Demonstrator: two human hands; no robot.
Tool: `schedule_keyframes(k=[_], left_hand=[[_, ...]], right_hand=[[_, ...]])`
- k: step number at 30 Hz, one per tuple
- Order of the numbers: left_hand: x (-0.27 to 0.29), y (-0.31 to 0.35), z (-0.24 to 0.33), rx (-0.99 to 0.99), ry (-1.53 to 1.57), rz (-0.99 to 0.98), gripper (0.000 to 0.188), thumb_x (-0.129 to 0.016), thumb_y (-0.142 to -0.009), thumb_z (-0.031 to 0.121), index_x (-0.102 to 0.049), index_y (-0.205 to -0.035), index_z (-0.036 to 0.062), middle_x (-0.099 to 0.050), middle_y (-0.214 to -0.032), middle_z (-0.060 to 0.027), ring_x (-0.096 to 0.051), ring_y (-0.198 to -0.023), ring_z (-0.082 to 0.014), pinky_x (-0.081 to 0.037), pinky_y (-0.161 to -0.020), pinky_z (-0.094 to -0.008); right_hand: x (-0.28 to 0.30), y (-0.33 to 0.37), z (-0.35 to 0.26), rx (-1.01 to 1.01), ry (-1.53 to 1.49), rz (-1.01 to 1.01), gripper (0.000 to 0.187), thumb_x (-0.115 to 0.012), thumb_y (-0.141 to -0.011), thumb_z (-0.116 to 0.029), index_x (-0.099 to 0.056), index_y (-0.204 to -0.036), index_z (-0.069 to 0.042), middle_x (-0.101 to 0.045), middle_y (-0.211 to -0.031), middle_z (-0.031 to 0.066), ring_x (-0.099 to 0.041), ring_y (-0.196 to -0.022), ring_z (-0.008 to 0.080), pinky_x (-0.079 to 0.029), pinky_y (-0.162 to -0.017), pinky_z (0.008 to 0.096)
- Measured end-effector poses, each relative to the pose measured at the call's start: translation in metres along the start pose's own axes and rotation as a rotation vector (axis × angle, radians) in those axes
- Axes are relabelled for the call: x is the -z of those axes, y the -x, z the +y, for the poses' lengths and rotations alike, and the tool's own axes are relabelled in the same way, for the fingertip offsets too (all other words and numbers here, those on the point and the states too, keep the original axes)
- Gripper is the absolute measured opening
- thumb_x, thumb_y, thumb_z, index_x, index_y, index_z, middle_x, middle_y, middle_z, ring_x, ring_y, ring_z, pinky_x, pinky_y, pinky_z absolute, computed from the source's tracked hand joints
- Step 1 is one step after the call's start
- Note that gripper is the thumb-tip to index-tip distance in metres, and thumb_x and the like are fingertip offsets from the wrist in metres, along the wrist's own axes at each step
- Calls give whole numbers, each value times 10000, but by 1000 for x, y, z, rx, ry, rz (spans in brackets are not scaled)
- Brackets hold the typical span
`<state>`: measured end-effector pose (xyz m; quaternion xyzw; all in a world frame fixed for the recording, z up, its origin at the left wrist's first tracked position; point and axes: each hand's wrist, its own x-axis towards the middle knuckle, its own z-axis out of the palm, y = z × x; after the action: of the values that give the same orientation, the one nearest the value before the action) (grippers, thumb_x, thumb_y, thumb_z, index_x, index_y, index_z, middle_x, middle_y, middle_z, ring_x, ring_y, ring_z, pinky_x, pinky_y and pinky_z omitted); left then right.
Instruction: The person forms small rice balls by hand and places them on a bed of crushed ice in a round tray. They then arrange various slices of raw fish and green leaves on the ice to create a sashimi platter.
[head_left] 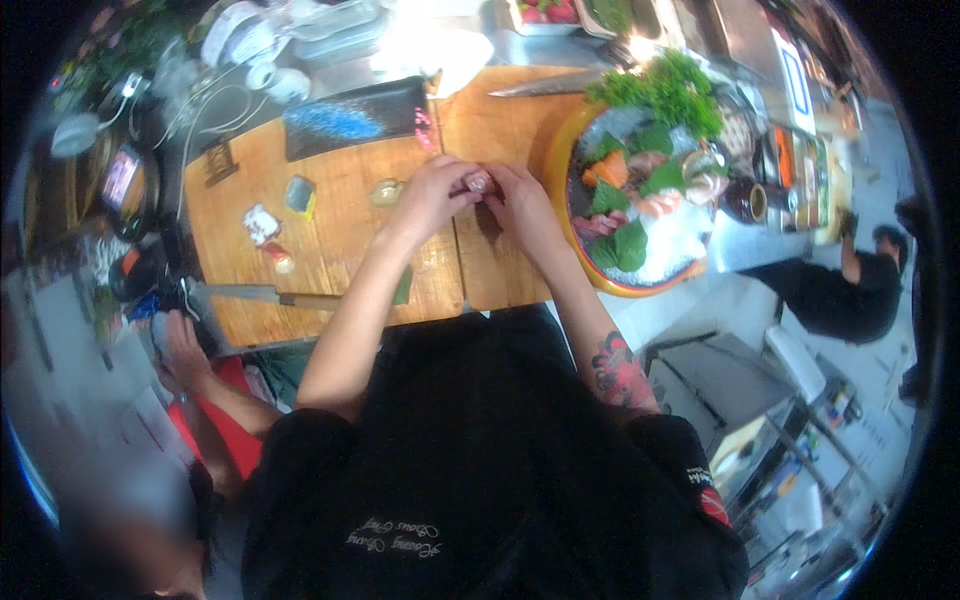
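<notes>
My left hand and my right hand meet above the wooden cutting board. Their fingers close together around a small, pale pinkish piece; its kind is too small and blurred to tell. Just right of my right hand stands a round yellow bowl filled with ice. Orange fish slices, green leaves and a bunch of curly green herbs sit in it. Beyond my hands lies a black rectangular plate with a blue streak and small pink marks.
A knife lies along the board's near left edge, another knife at its far side. Small packets and a sponge-like block rest on the left. A co-worker's hands show at lower left; another person is far right.
</notes>
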<state>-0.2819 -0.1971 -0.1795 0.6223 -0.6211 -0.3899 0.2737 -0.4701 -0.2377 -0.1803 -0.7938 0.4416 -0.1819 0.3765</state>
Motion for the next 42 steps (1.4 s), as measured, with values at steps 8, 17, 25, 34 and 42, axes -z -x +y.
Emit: schedule_keyframes(k=[8, 17, 25, 34, 42], left_hand=[[10, -13, 2, 101, 272, -119, 259, -837, -865, 122, -703, -1055, 8, -681, -912, -79, -690, -863, -151, -561, -764, -322], [-41, 42, 156, -99, 61, -75, 245, -822, -868, 124, -689, -1049, 25, -662, -994, -127, -701, -878, -262, -564, -782, -373], [-140, 25, 170, -58, 83, 23, 290, -830, -874, 126, -693, -1109, 25, -622, -911, -67, -628, -741, -159, -542, -682, -303], [-162, 30, 169, -15, -17, 215, 352, -862, -858, 182, -728, -1139, 18, -644, -900, -58, -605, -719, -142, -521, -649, -277], [-166, 32, 161, -51, 49, 257, 321, -860, -859, 170, -734, -1120, 33, -641, -899, -48, -621, -743, -116, -523, -653, -260]], right_hand=[[8, -13, -11, -113, -16, -162, 195, -685, -851, -58, -677, -1039, -9, -686, -1017, 252, -661, -1011, 437, -529, -884, 506], [144, 115, -19, 26, -160, 57, 290, -744, -823, -65, -683, -1105, -37, -697, -1039, 171, -647, -979, 405, -515, -868, 492], [174, 148, 52, 118, 101, 82, 352, -744, -850, -87, -663, -1193, -86, -712, -950, 110, -620, -865, 347, -476, -774, 456], [162, 150, 72, 124, 142, 145, 238, -759, -895, -103, -684, -1119, -75, -721, -978, 66, -642, -890, 321, -509, -803, 444], [162, 147, 73, 164, 129, 159, 271, -781, -848, -136, -674, -1095, -95, -714, -924, 73, -637, -851, 332, -491, -791, 458]])
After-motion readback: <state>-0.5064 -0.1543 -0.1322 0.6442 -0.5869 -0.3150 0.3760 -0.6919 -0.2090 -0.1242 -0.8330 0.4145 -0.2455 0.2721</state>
